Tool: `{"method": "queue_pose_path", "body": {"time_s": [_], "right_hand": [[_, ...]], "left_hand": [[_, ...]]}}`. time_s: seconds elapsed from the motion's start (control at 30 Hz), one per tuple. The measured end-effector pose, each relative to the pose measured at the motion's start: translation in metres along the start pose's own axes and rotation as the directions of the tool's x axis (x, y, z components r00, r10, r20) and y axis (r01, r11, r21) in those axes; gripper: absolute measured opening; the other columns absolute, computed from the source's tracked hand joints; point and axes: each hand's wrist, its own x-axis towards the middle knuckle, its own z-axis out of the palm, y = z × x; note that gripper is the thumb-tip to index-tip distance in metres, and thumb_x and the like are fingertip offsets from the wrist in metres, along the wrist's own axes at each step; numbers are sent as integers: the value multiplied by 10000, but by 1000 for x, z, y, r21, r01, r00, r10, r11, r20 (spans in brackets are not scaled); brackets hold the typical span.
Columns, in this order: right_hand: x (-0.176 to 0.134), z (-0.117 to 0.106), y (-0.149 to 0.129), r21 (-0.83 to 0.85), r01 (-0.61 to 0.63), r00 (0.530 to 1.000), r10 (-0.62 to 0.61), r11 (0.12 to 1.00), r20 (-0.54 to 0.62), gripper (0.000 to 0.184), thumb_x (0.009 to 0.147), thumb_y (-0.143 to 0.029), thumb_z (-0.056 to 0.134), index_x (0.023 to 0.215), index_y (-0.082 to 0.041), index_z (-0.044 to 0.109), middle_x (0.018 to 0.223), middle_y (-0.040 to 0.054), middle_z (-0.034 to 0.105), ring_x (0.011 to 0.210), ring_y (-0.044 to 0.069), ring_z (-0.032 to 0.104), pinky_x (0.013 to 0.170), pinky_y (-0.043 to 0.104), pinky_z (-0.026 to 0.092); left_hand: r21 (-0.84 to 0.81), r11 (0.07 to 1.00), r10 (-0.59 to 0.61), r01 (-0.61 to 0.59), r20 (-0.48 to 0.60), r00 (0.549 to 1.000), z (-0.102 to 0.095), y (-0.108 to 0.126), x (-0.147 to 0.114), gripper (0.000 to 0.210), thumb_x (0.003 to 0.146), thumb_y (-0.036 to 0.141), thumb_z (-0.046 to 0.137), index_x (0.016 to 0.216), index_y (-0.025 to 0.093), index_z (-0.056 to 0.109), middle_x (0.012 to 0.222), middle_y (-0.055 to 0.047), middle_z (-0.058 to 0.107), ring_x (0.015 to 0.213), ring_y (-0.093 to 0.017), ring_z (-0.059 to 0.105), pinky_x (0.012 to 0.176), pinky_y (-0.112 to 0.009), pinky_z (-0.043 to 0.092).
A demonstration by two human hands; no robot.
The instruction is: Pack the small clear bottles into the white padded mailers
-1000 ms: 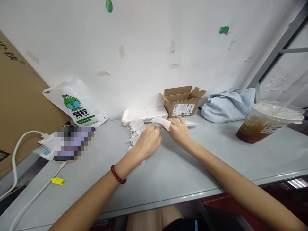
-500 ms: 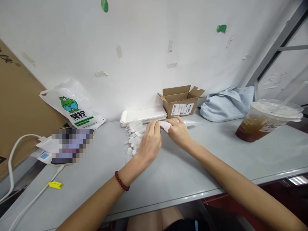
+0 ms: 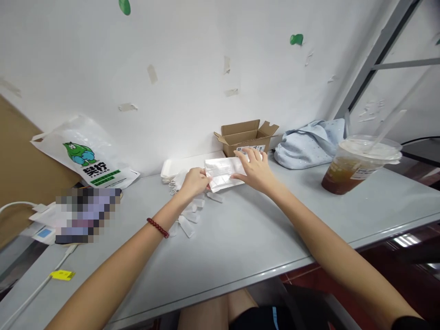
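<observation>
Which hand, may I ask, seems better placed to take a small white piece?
Probably the left hand: though holding the white packet, it is beside the white pieces; the right hand is farther.

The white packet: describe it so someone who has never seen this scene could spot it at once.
On the grey desk, find the open box at the back. In front of it, the packet stretches from the left hand, gripping one end, to the right hand. Unlike the small tags lying nearby, it is broad, shiny and held.
</observation>
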Motion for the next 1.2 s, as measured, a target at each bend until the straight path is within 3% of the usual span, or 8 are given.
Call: {"method": "queue_pose_path", "body": {"time_s": [0.1,0.23,0.37,0.6,0.83,0.97,1.07,1.2], "right_hand": [[-4,8,-2,32,51,991,-55,998,122,640,852,-541,498,1374,-190,380,1393,209,392,1282,356,327,949,544,308],[-9,21,-5,134,65,934,-108,989,341,632,869,-598,406,1412,-280,341,1459,162,336,1339,353,273,959,572,331],[-12,33,-5,207,41,876,-135,977,462,661,867,-656,313,1439,-327,275,1502,129,275,1370,374,214,980,613,304],[-11,41,-6,267,38,879,-159,963,449,646,888,-644,251,1446,-319,257,1495,102,297,1371,362,203,1033,645,192],[-11,28,-4,318,67,882,-206,946,425,672,849,-629,419,1419,-283,334,1479,131,321,1350,369,250,1009,630,257],[-7,14,1,306,128,900,-240,943,365,492,777,-330,673,1246,-245,549,1331,140,497,1179,298,484,905,451,435],[-4,7,4,256,141,896,-233,956,379,378,756,-106,644,1117,-219,638,1217,118,573,1065,268,551,855,380,454],[-2,10,3,244,149,894,-237,958,381,343,783,-41,569,1069,-201,671,1169,115,586,1030,247,563,842,338,447]], "left_hand": [[56,997,-51,48,49,997,0,2,7,120,729,116,567,822,88,638,593,-59,660,559,-153,628,549,-231,492],[242,969,-82,54,107,991,10,8,15,69,633,63,602,588,109,626,428,-26,575,421,-144,551,470,-239,444],[423,906,-36,12,47,998,14,9,22,180,570,18,605,704,118,671,487,-35,616,519,-183,604,520,-248,448],[627,766,218,-143,-43,975,-22,-3,36,306,757,121,518,1030,132,656,1024,-142,670,985,-255,602,825,-314,454],[721,661,314,-209,-13,949,-29,-14,52,199,787,165,521,872,137,698,914,-162,648,997,-296,563,773,-333,459],[729,653,339,-206,-38,940,-26,-16,53,219,782,116,477,776,126,696,859,-157,653,839,-262,617,720,-323,457],[717,664,382,-210,-84,920,-28,-14,55,229,779,104,461,805,118,688,873,-150,672,850,-261,629,745,-332,460],[694,686,457,-220,-176,872,-39,-8,60,257,818,117,421,895,111,666,993,-136,673,918,-238,630,843,-344,455]]}}
